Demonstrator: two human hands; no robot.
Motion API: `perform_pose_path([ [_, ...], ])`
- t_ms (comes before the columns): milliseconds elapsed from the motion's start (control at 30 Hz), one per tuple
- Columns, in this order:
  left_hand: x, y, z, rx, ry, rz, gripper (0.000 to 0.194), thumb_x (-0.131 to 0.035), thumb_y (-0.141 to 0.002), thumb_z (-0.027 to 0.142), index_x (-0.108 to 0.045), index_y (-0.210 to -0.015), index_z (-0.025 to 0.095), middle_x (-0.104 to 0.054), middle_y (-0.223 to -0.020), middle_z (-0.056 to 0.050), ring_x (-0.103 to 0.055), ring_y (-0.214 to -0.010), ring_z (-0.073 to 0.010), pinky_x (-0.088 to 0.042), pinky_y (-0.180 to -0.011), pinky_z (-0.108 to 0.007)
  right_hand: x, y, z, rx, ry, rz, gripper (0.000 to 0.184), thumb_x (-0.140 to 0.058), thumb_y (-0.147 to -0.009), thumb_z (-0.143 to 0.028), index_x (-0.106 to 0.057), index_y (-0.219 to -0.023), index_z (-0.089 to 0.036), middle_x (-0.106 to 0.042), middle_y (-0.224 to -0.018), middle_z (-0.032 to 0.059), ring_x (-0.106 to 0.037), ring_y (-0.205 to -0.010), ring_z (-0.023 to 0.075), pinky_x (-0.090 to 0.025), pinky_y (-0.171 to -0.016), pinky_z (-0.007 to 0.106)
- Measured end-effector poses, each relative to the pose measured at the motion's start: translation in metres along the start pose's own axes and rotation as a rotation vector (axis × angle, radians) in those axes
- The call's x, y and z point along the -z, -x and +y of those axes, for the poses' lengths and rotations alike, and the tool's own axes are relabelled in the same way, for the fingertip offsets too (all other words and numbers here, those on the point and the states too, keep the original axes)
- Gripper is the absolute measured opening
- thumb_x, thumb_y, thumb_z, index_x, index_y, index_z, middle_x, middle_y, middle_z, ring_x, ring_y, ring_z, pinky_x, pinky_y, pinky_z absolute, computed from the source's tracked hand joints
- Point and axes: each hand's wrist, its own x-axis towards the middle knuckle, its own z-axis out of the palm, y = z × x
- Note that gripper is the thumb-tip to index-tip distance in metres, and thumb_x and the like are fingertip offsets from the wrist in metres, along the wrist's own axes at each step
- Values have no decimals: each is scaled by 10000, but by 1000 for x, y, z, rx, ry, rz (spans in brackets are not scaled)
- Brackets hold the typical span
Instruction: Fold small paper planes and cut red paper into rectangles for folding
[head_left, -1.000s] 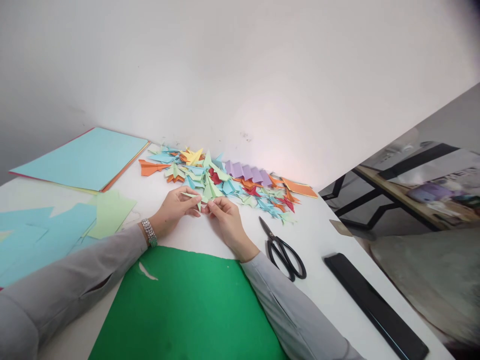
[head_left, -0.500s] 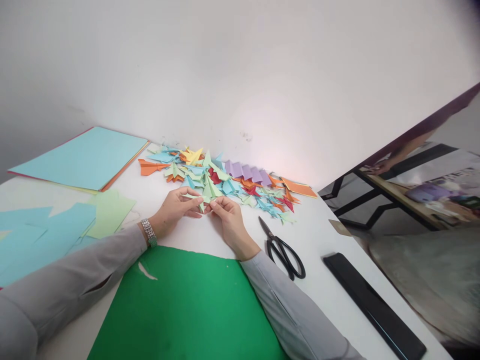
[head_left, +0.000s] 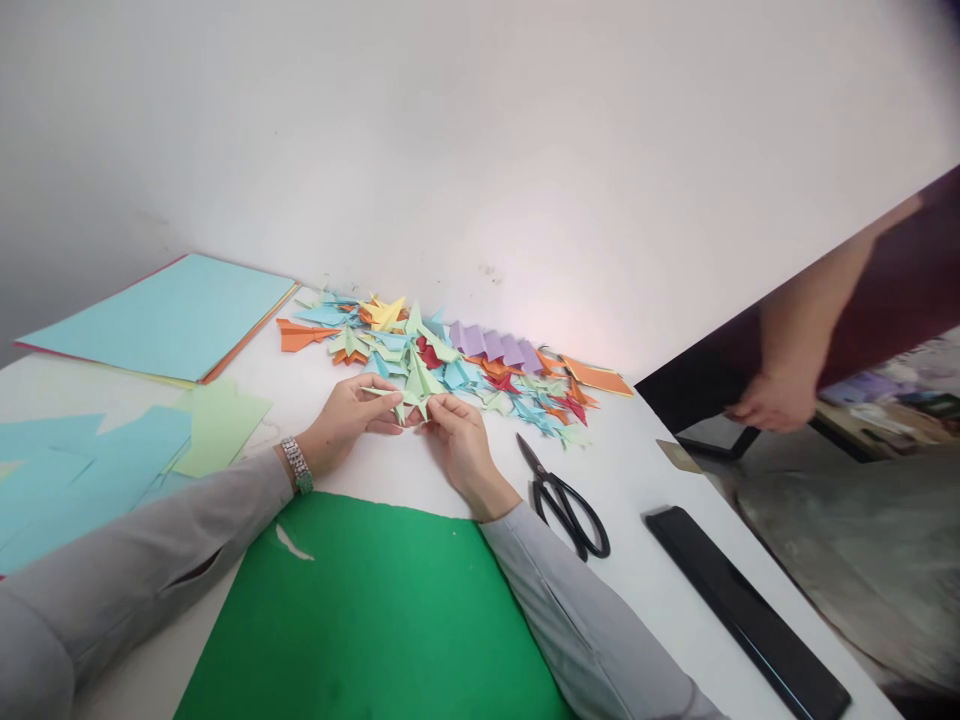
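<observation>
My left hand (head_left: 349, 418) and my right hand (head_left: 459, 440) meet over the white table (head_left: 645, 560), both pinching a small light green folded paper piece (head_left: 409, 398). A silver watch (head_left: 298, 465) is on my left wrist. Just beyond my fingers lies a heap of folded paper shapes (head_left: 450, 360) in blue, green, orange, red, yellow and purple. A large green sheet (head_left: 367, 620) lies in front of me between my forearms.
Black scissors (head_left: 566, 500) lie right of my right hand, with a black flat case (head_left: 742, 610) farther right. A stack of coloured sheets (head_left: 165, 315) sits at the back left; cut blue and green scraps (head_left: 112, 450) lie left. Another person's arm (head_left: 817, 330) reaches past the table's right edge.
My hands stay almost still, the fingers shifting a little on the green piece. Another person's arm has come into view at the right.
</observation>
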Motion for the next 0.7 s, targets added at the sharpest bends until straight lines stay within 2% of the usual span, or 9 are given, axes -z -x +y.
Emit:
perform_pose_path([
  [233,0,1,0,0,17,-9,362,-831,-615,345,-570,-774,150,-675,-586,-15,-666,-563,-152,-580,-617,-311,1,-2,3,28,4,-13,296,-683,-746,-474,-618,-629,-211,-646,-586,13,-609,-613,175,-425,-588,296],
  [333,0,1,0,3,31,1,346,-828,-621,328,-574,-766,143,-666,-572,-13,-659,-558,-146,-580,-614,-308,0,-2,3,26,-40,26,295,-688,-731,-476,-604,-626,-213,-617,-599,4,-607,-613,177,-429,-552,287],
  [500,0,-1,0,-45,99,37,320,-828,-621,300,-582,-739,132,-684,-642,-37,-660,-617,-143,-562,-595,-269,1,-2,3,11,-88,91,186,-700,-707,-385,-639,-715,-209,-619,-675,-6,-602,-639,152,-439,-543,264],
  [600,0,-3,-1,-41,145,32,329,-833,-610,315,-575,-698,130,-675,-648,-34,-655,-626,-141,-543,-575,-249,1,-2,4,21,-59,69,168,-737,-672,-304,-648,-785,-216,-648,-646,-13,-600,-632,146,-427,-554,256],
  [700,1,-3,-2,-30,107,0,349,-839,-593,348,-587,-675,121,-671,-635,-39,-641,-610,-135,-528,-561,-242,0,-1,4,65,-19,47,197,-765,-651,-293,-649,-793,-221,-661,-642,-21,-600,-630,142,-418,-558,253],
])
